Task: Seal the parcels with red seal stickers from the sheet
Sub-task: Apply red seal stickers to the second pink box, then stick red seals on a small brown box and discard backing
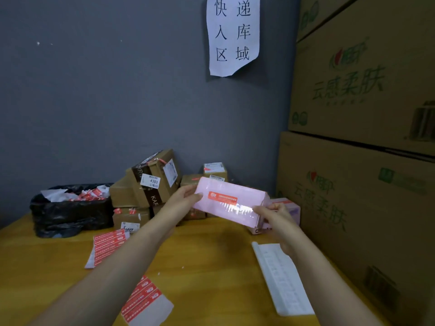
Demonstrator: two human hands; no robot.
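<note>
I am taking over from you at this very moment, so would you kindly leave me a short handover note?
Left hand: grips the left end of the pink parcel, held above the table.
Right hand: pinches its lower right edge.
Done: one red seal sticker sits on the parcel's facing side.
Sticker sheets: one lies left on the table, another nearer, by the left forearm.
Left: set this parcel down; check the brown parcels piled by the wall. Some show red stickers, the rest I cannot tell.
</note>
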